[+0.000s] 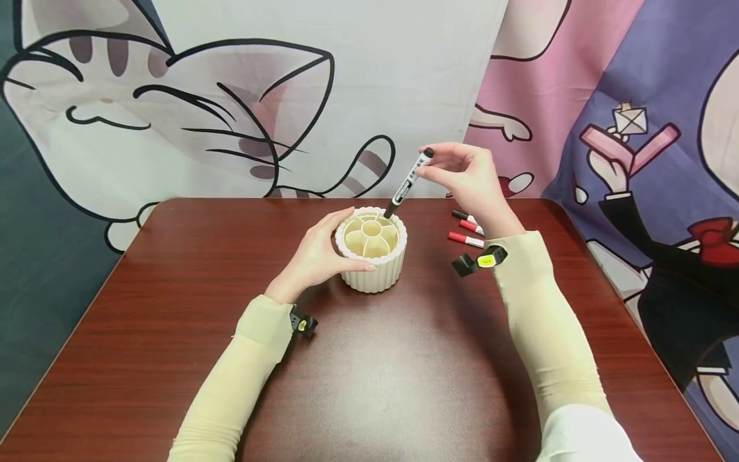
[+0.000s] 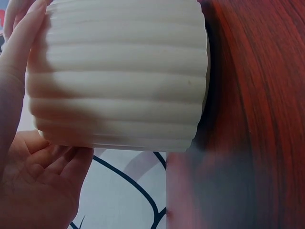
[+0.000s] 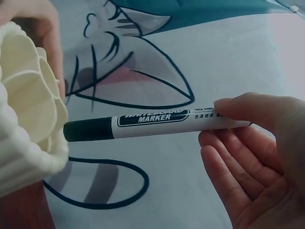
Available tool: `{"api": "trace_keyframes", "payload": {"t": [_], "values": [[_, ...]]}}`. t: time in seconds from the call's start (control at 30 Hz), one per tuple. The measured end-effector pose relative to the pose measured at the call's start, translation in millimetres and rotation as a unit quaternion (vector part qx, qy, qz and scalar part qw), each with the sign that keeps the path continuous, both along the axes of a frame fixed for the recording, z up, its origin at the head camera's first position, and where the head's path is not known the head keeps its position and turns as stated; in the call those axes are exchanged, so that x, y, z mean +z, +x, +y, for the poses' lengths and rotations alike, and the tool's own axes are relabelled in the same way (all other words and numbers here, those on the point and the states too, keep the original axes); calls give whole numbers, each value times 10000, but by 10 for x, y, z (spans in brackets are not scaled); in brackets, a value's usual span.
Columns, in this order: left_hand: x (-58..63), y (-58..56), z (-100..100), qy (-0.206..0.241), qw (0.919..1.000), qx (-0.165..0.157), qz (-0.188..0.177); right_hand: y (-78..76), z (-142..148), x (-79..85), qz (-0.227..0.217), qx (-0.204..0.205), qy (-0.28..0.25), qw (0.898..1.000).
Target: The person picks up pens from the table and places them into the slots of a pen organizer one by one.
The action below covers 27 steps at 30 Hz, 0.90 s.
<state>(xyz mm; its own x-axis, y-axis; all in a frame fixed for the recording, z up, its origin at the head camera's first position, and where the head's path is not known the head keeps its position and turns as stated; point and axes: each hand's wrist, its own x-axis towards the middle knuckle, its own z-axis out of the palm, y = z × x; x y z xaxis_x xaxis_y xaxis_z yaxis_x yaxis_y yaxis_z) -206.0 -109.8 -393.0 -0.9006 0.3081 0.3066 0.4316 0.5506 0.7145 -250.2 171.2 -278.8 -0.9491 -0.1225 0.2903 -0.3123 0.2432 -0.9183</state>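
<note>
A cream, ribbed pen holder [image 1: 375,277] with several inner compartments around a round middle one stands upright on the table. My left hand [image 1: 312,255] grips its left side, thumb across the front and fingers round the back of the rim. In my right hand [image 1: 472,183] a black whiteboard marker [image 1: 407,185] is pinched near its upper end between thumb and fingers. The marker slants, black cap [image 3: 89,130] down, with its lower end at the holder's back right rim. In the right wrist view the rim meets the cap's tip, so whether it touches cannot be told.
Right of the holder, partly behind my right wrist, lie a black-capped marker [image 1: 460,213] and two red-capped markers, one farther [image 1: 469,225] and one nearer [image 1: 457,237]. The dark red wooden table [image 1: 369,385] ends at a cartoon-cat cloth [image 1: 427,77] behind.
</note>
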Motion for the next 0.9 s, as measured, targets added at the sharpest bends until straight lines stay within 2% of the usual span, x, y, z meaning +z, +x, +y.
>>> {"api": "trace_keyframes", "payload": {"t": [0.17,0.4,0.6,0.9], "values": [[0,-2,3,39,10000,-19,38,-35,-128,-91,67,207,321,9992],[8,-8,-3,69,10000,-43,17,-43,-262,-375,-82,599,1118,9919],[18,-1,-5,70,9999,-70,-77,-52,-302,-573,-71,882,1350,9869],[26,5,-9,-3,9999,-50,-148,-61,-283,-657,-145,909,1404,9858]]}}
